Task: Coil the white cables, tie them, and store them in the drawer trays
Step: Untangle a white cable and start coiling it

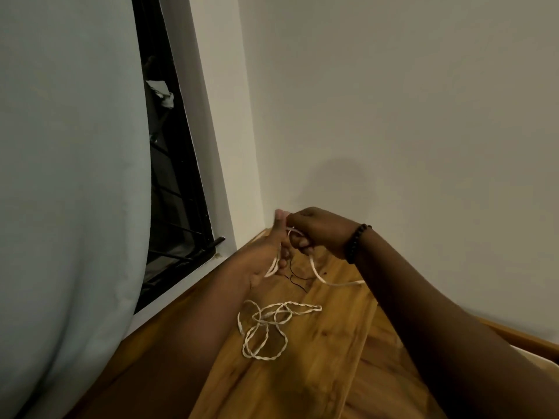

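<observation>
Both hands meet at about 12 o'clock over the wooden desk (302, 373), near the wall corner. Left hand (266, 255) open-ish, palm up, fingers apart, with loops of a white cable (320, 278) draped across them. Right hand (314, 231), beaded bracelet (357, 241) on the wrist, clamped on the same cable, pinching it close to the left fingers; the free run trails off toward 3 o'clock under the right forearm. A second white cable (266, 331) lies loose and tangled on the desk at 6 o'clock from the hands, untouched. Thin dark wire (295, 278) just below the hands, maybe a tie, cannot tell. Cable looks light, limp, a bit springy, so loops could slip; best pinched where the loops bunch. No drawer trays in view
</observation>
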